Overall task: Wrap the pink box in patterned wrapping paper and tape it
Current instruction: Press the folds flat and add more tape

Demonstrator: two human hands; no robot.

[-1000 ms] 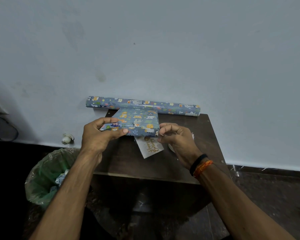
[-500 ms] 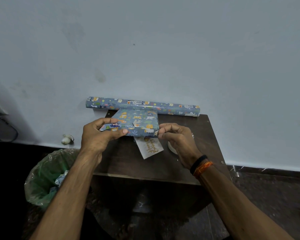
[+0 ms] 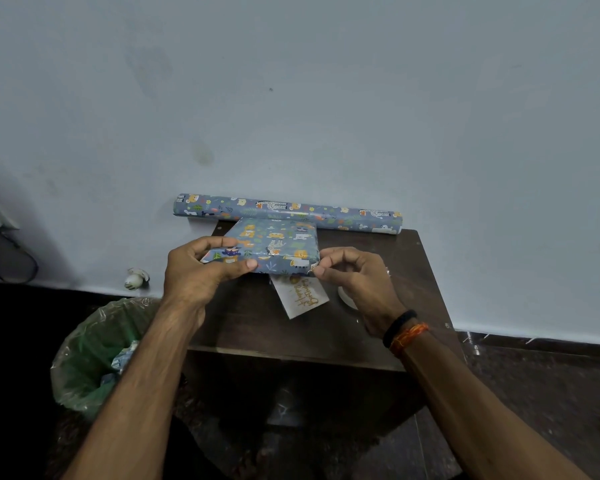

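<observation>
The box (image 3: pixel 274 245), fully covered in blue animal-print paper, is held just above the far half of a dark table (image 3: pixel 257 327). Its left end is gripped by the left hand (image 3: pixel 196 275), thumb along the near edge and fingers curled over the top. Its near right corner is pinched by the right hand (image 3: pixel 357 282) between thumb and forefinger; whether tape is held there cannot be told. A roll (image 3: pixel 288 213) of the same paper lies along the wall behind the box. A white card (image 3: pixel 300 294) with gold lettering lies on the table beneath the box. A bin (image 3: pixel 84 355) with a green liner stands left of the table.
</observation>
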